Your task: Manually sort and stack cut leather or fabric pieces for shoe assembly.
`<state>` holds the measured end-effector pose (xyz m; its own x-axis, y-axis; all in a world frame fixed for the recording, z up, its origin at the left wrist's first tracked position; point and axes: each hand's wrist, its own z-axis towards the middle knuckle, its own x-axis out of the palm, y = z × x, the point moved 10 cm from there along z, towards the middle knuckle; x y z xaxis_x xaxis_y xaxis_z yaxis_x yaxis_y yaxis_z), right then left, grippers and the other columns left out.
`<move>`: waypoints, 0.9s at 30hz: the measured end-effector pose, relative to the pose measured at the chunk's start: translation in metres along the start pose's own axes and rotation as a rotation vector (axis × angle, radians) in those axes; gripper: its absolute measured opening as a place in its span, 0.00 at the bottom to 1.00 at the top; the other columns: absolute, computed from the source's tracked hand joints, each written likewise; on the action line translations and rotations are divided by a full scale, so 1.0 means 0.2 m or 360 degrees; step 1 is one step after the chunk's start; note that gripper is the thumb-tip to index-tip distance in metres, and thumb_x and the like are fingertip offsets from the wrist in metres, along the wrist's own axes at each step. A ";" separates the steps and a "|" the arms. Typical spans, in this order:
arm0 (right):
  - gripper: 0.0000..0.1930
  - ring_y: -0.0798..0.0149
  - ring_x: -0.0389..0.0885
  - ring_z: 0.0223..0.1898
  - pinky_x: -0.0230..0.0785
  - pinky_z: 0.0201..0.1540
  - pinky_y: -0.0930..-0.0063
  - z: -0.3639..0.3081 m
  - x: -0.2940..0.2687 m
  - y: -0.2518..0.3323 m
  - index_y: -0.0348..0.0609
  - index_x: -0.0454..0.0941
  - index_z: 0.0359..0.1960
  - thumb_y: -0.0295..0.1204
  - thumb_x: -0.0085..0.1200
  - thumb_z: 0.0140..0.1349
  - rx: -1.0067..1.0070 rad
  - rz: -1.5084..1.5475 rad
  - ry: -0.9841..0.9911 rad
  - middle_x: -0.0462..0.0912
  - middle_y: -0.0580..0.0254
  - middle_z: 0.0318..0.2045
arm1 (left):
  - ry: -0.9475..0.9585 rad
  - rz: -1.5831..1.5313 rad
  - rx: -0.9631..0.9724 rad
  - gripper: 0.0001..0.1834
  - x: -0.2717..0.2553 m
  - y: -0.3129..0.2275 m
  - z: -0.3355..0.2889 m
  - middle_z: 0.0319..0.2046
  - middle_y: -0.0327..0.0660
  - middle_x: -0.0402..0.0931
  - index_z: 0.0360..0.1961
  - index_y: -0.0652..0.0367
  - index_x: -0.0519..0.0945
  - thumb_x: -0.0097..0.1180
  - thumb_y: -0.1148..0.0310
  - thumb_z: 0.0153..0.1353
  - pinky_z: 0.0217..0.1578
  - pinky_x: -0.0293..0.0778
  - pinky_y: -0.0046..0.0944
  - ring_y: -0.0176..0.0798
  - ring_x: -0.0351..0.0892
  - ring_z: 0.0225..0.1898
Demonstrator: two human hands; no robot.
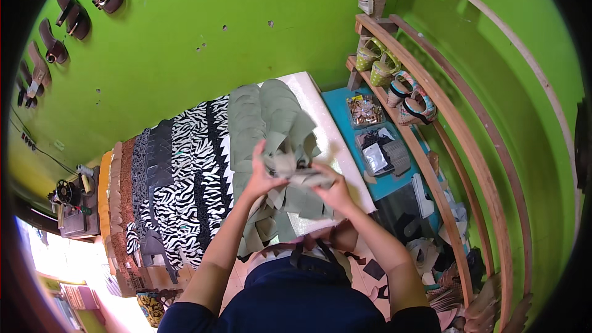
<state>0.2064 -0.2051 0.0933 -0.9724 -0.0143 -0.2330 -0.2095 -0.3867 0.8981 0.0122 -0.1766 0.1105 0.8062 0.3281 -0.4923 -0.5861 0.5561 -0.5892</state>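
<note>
My left hand [264,177] curls its fingers and thumb around a grey-green cut piece [282,163] of sheet material, slightly smeared by motion. At the right, my right hand [333,192] pinches a second, folded-looking grey-green piece [307,179]; its fingertips are partly hidden behind it. Both hands are close together above the table, in front of my body. Below and beyond them lie overlapping rows of similar grey-green pieces [246,114], some lifted or curled near my hands. I cannot make out how many pieces each hand holds.
Rows of zebra-print pieces [185,179], then black, brown and orange ones, cover the table's left. A white sparkly sheet [336,148] lies to the right. Beyond it are a blue surface [339,105] with plastic-boxed items and a wooden rack [431,55] with small shoes. Sandals [74,15] hang on the green wall.
</note>
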 end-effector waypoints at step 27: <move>0.27 0.61 0.74 0.45 0.68 0.46 0.69 -0.20 -0.51 -0.61 0.36 0.66 0.51 0.26 0.61 0.46 0.1181 0.0680 -0.0290 0.74 0.56 0.45 | 0.1205 -0.1711 -0.1892 0.37 1.01 -0.12 -0.38 0.48 0.51 0.69 0.55 0.70 0.60 0.52 0.49 0.56 0.47 0.71 0.41 0.43 0.72 0.47</move>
<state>0.3360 -0.1932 -0.0081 -0.9710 0.1512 0.1854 0.2255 0.3190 0.9206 0.1828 -0.1817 -0.0241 0.8289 -0.3571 0.4306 0.1131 -0.6468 -0.7542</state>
